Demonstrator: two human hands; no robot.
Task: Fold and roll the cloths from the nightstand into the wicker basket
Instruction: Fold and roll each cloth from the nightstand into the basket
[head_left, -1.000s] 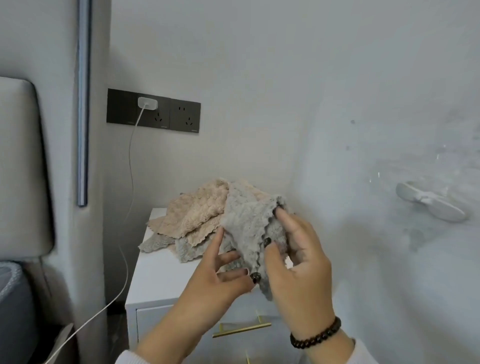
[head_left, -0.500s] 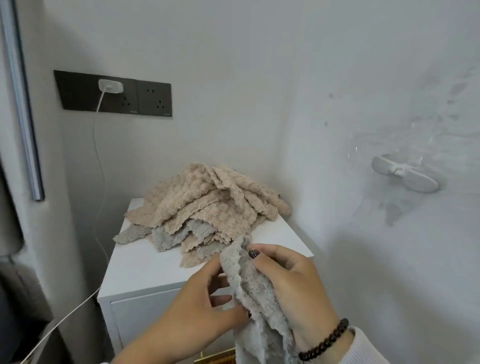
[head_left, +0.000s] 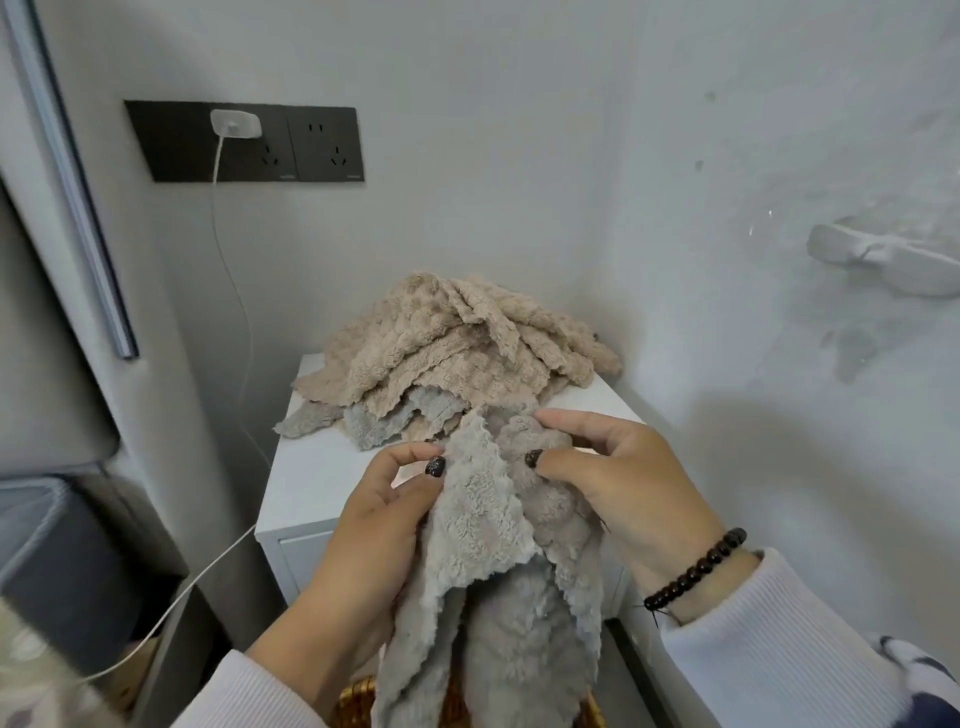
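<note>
A grey fluffy cloth hangs in front of me, held by both hands near its top edge. My left hand pinches the left part of that edge between thumb and forefinger. My right hand pinches the right part, a dark bead bracelet on its wrist. Behind them a heap of beige and grey cloths lies on the white nightstand. A piece of the wicker basket shows at the bottom, under the hanging cloth and mostly hidden by it.
A black socket panel on the wall holds a white charger whose cable runs down left of the nightstand. A padded headboard and bed edge fill the left. A white fixture juts from the right wall.
The grey cloth has come down off the heap toward me and my hands have drawn apart along its top edge. The view has tilted down, bringing the basket rim into sight.
</note>
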